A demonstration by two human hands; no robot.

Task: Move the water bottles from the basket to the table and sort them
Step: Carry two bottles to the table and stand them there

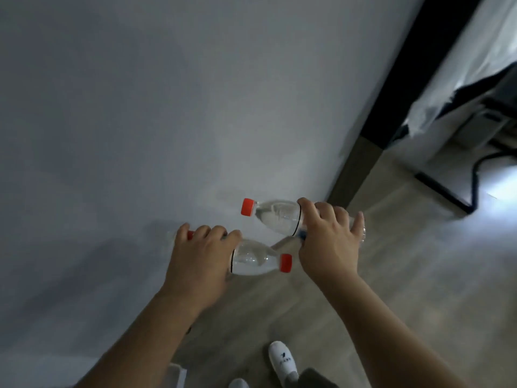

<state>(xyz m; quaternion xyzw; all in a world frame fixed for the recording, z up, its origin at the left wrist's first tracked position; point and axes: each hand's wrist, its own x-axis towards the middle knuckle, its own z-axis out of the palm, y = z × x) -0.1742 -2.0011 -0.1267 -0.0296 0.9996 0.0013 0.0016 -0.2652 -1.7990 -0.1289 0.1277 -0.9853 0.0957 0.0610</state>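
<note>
I carry clear water bottles with red caps in both hands, held sideways in the air in front of a white wall. My left hand (197,261) grips one bottle (251,259) around its body, its cap pointing right. A bit of red shows between that hand's fingers; what it belongs to is hidden. My right hand (327,245) grips a second bottle (275,217) around its middle, with the cap pointing left and the base sticking out past my fingers. The two bottles are close together but apart. No table is in view.
A white wall (167,107) fills the left and centre. Wooden floor (391,261) lies below, with my white shoe (281,359) on it. A dark door frame (391,107) stands at right, with pale furniture and a black cable (475,175) behind it. A white corner (177,373) of something shows at the bottom.
</note>
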